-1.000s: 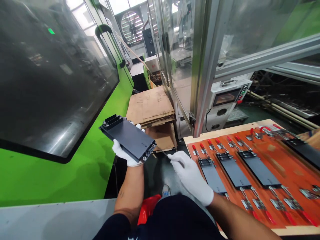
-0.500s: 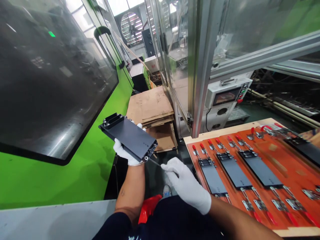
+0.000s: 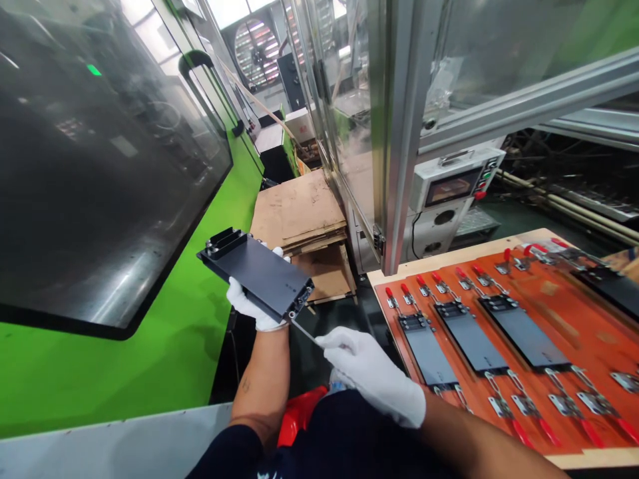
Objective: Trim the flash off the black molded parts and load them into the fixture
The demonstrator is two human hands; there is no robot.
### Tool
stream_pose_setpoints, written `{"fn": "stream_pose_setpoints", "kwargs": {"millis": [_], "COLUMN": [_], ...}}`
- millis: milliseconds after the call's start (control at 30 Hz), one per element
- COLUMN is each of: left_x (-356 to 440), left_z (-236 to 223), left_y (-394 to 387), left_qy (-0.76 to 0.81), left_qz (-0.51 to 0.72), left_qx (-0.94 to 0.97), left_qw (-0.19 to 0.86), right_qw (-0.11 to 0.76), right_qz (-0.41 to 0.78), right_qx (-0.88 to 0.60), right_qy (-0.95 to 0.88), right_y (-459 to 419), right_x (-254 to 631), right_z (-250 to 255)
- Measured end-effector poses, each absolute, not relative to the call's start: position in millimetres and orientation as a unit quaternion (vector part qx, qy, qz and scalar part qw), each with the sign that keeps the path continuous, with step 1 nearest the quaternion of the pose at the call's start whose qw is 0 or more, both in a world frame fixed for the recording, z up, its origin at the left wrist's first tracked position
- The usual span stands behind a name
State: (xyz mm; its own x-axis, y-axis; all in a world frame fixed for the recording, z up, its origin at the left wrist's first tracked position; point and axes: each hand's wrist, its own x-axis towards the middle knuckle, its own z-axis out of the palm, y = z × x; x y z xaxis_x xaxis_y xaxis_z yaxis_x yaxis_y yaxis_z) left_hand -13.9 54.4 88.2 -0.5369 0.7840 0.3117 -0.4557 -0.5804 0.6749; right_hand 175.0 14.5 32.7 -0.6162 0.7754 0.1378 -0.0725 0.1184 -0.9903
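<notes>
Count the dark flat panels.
5: a held panel in the left hand; a left panel, a middle panel and a right panel in a row on the orange board; and a cut-off panel at the picture's right edge. Others may be hidden.

Illegible tiny marks (image 3: 290, 289) on held panel (image 3: 257, 269)

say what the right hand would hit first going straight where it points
Probably the dark panel in the left hand; the thin rod in the right hand points at its corner, though depth is unclear.
</notes>
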Motion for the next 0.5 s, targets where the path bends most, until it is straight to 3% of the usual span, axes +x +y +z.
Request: {"fn": "stream_pose_setpoints", "kwargs": {"millis": [167, 233, 300, 400, 500], "left_x": [-14.1, -14.6, -16.3, -21.6, -32.8], "left_z": [89.9, 90.0, 88.1, 81.8, 73.0], "left_y": [53.4, 53.2, 53.6, 54.8, 51.7], "left_qy": [0.280, 0.282, 0.285, 0.297, 0.316], "left_qz": [0.842, 0.843, 0.843, 0.843, 0.846], "left_qx": [0.298, 0.299, 0.299, 0.292, 0.274], "left_qw": [0.351, 0.348, 0.346, 0.341, 0.329], "right_qw": [0.471, 0.478, 0.443, 0.295, 0.193], "right_qz": [0.400, 0.403, 0.519, 0.762, 0.862], "right_qx": [-0.296, -0.290, -0.280, -0.259, -0.239], "right_qy": [-0.728, -0.725, -0.675, -0.515, -0.404], "right_y": [19.3, 17.0, 13.5, 12.5, 21.8], "right_x": [174.8, 172.1, 167.6, 159.4, 150.6], "right_z": [32.1, 30.3, 30.3, 30.2, 16.1]}}
